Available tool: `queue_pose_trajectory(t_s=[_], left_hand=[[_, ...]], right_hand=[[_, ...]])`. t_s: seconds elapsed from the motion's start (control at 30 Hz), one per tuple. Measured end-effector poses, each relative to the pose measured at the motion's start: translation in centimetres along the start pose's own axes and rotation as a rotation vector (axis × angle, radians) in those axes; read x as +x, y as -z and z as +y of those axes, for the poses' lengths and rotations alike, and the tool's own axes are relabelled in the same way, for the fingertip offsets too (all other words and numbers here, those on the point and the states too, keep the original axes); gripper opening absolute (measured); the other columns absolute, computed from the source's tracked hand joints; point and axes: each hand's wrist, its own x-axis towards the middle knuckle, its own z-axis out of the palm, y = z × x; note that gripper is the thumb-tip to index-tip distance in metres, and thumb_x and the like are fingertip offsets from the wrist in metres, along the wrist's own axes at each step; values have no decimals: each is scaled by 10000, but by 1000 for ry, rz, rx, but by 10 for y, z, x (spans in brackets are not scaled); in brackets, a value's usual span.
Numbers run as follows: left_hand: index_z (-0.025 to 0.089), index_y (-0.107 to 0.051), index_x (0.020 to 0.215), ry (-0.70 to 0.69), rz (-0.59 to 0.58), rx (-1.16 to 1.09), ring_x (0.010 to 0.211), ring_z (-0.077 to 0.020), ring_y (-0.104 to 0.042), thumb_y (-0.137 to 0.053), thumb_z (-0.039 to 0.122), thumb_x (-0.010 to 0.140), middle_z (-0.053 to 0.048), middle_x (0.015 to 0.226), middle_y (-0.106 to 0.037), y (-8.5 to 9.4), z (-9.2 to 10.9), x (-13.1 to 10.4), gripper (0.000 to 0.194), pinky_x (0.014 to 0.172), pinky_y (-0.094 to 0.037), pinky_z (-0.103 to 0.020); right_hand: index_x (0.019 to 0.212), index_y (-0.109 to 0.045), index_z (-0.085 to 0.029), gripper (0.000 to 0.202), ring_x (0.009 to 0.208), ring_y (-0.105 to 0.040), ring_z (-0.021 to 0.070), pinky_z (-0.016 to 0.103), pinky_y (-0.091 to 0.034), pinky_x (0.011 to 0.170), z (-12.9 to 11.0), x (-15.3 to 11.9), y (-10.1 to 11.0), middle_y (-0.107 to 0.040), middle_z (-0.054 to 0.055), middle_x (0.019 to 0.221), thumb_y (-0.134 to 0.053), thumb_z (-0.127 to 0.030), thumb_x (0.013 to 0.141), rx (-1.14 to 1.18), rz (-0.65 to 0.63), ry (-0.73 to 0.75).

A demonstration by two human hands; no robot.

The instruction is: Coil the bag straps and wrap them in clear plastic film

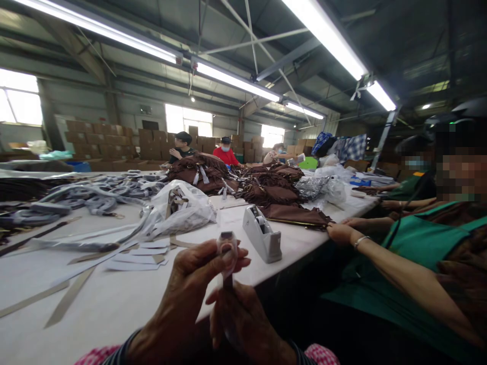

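1. Overhead, long strip lights [236, 81] are hung from a dark metal roof; stacked cartons [106, 139] are lined up along the far wall, near bright windows [188, 116].
2. On the pale desk [125, 304], grey straps [110, 187], a clear plastic bag [201, 209], white slips [133, 264] and beige bands [72, 294] are spread at the left; brown fabric pieces [276, 191] are heaped farther back.
3. At the right, a zipped brown piece [299, 215] is held by a co-worker in a green apron [414, 238].
4. Near the desk's front edge, a narrow strip [227, 282] is held up, with clear film [233, 242] about its upper end.
5. That end is pinched by the left hand [192, 271]; the lower part is gripped by the right hand [247, 319].
6. The film is apparently being fitted or smoothed; whether it is tape or a sleeve cannot be told.
7. For the next move, a steady lower grip and even thumb pressure seem to be called for. A tape dispenser [272, 248], just beyond, is touched by neither hand.
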Motion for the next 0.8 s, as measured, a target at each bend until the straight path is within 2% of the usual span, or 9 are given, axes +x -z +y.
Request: queue_pose_trajectory(t_s=[0.07,0.13,0.27,0.4,0.47,0.53,0.6,0.7,0.8], left_hand=[[179,-804,957,-103,76,102,1037,-329,-756,-819,374,853,-112,1040,-815,3,-7,4,222,930,-591,-381],[196,-804,951,-245,95,297,1002,-311,-756,-759,374,904,-120,1030,-812,11,-22,9,190,923,-581,-373],[221,-805,1032,-564,-111,760,881,-266,-727,-624,272,982,-148,968,-797,47,-47,19,194,856,-550,-347],[251,-795,1090,-652,-284,915,822,-242,-710,-563,229,1006,-127,923,-788,78,-49,17,248,783,-538,-301],[260,-781,1080,-649,-335,923,801,-228,-698,-603,297,999,-99,913,-776,86,-47,7,199,788,-546,-284],[258,-749,1114,-650,-372,950,833,-224,-693,-630,369,988,-81,964,-770,90,-47,-6,206,808,-553,-278],[248,-708,1178,-615,-378,1001,913,-228,-689,-605,391,1001,-81,1064,-764,91,-47,-16,249,839,-546,-276],[232,-711,999,-412,-442,1016,749,-179,-646,-566,383,1014,-36,918,-752,92,-42,-24,209,691,-503,-221],[229,-676,780,-154,-434,892,588,-145,-543,-579,427,997,14,697,-670,85,-31,-28,310,577,-425,-217]], right_hand=[[927,-616,-152,612,372,-496,102,193,-344,383,2,-2,-8,-595,-9,524,-588,-763,890,77,-31,-64],[882,-582,-170,614,373,-499,102,184,-340,367,1,-7,-12,-586,-14,521,-584,-784,875,66,-37,-123],[747,-565,-174,596,357,-456,79,171,-291,359,-12,-21,-1,-537,-24,479,-481,-718,975,-116,-52,-197],[851,-587,-169,406,402,-338,43,165,-222,381,-36,-32,26,-471,-85,535,-672,-557,935,-146,23,-241],[1030,-610,-171,374,483,-381,50,161,-264,441,-52,-32,39,-527,-84,627,-803,-429,840,-152,18,-261],[1144,-618,-182,461,562,-461,74,177,-326,509,-68,-27,49,-618,-56,717,-847,-328,772,-230,-30,-279],[1067,-672,-172,393,614,-503,100,199,-347,546,-81,-18,57,-652,-32,738,-852,-290,737,-357,-66,-263],[873,-732,-156,243,658,-504,116,221,-350,582,-93,-2,67,-612,-26,712,-853,-314,733,-537,-82,-177],[846,-759,-158,234,682,-507,126,237,-360,607,-95,14,77,-610,-18,728,-836,-369,777,-590,-121,-120]])
